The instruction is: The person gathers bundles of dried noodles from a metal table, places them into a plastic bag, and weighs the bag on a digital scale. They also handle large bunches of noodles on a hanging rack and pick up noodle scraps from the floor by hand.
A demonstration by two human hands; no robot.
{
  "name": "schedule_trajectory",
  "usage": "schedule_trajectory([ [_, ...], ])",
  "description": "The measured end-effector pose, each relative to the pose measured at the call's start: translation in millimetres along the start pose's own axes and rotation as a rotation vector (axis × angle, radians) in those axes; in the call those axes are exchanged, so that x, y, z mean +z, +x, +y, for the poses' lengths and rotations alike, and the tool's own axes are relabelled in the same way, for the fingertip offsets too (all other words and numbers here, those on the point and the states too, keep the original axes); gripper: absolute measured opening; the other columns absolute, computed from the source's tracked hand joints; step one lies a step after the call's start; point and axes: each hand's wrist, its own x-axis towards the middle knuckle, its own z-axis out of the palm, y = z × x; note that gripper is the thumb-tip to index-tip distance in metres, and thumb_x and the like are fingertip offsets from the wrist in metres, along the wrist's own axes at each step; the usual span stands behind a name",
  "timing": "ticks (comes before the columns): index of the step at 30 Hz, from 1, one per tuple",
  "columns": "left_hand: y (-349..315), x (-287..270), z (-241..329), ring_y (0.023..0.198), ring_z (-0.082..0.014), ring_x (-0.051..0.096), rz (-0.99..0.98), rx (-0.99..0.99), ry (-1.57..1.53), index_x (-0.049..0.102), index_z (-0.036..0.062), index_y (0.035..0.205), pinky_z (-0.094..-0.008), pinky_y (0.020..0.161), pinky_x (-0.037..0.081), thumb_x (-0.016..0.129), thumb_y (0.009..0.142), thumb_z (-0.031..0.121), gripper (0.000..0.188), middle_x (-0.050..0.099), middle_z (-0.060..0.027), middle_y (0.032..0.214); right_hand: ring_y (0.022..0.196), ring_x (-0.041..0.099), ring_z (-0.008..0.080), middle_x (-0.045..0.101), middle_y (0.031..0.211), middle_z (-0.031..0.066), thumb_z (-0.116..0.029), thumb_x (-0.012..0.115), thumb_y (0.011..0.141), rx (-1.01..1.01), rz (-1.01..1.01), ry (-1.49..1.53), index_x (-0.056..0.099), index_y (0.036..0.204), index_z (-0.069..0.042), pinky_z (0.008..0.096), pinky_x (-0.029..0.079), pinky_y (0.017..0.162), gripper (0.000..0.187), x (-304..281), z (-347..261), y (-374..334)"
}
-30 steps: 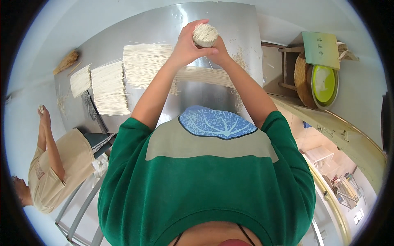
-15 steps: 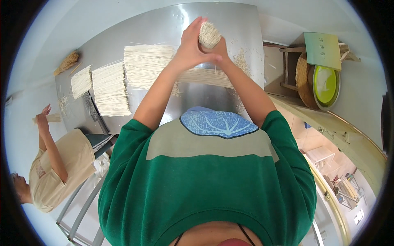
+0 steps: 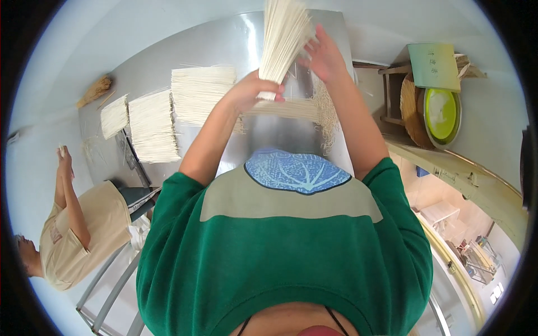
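Observation:
A thick bundle of dried noodles [image 3: 282, 42], pale and straight, stands tilted in my left hand [image 3: 249, 91], which is wrapped round its lower end. The bundle fans out toward its top, which runs up to the picture's upper edge. My right hand [image 3: 325, 59] is to the right of the bundle with its fingers spread, holding nothing. Below the hands a thin layer of noodles [image 3: 291, 109] lies across the steel table [image 3: 274, 134]. Left of my left forearm is a wide stack of noodles [image 3: 203, 95].
Farther left lie another noodle stack [image 3: 152, 127], a smaller one [image 3: 115, 116] and a straw brush [image 3: 95, 91]. Curly noodle scraps [image 3: 326, 112] lie at the table's right. Beyond stand a green basin [image 3: 441, 115] and a woven basket [image 3: 409, 112]. A co-worker [image 3: 84, 229] sits at the left.
The bundle has swung from end-on to lengthwise. My right hand has let go and moved right; my left holds the lower end. The co-worker's hands have shifted.

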Motion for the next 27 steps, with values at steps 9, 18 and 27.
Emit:
schedule_trajectory([
  [9, -24, 17, -15, 0.08, -0.0142, 0.059, -0.091, -0.118, -0.076, 0.049, -0.0001, 0.115, -0.0317, 0.078, 0.048, 0.068, 0.076, 0.018, 0.047, 0.058, -0.0064, 0.092, 0.12, 0.043, 0.0316, 0.046, 0.124, 0.0195, -0.01, 0.061, 0.08, 0.048, -0.329, 0.034, 0.032, 0.129, 0.004, 0.0461, 0.043, 0.094, 0.058, 11, 49, -33],
  [18, -21, 20, -45, 0.093, -0.0163, 0.057, 0.417, 0.223, 0.059, 0.046, -0.0072, 0.116, -0.0286, 0.08, 0.045, 0.059, 0.086, 0.024, 0.046, 0.059, -0.0149, 0.103, 0.103, 0.055, 0.0301, 0.053, 0.112, 0.0195, 0.007, 0.055, 0.072, -0.01, -0.258, 0.192, 0.041, 0.119, 0.005, 0.0406, 0.047, 0.089, 0.049, 2, 56, -46],
  [27, -32, 43, -26, 0.095, -0.0174, 0.056, 0.369, 0.359, 0.393, 0.04, -0.0078, 0.118, -0.0286, 0.08, 0.046, 0.062, 0.082, 0.017, 0.049, 0.056, -0.0148, 0.107, 0.105, 0.055, 0.0295, 0.052, 0.114, 0.0182, 0.004, 0.053, 0.075, -0.085, -0.304, 0.14, 0.041, 0.121, 0.004, 0.0404, 0.046, 0.09, 0.047, 12, 52, -51],
])
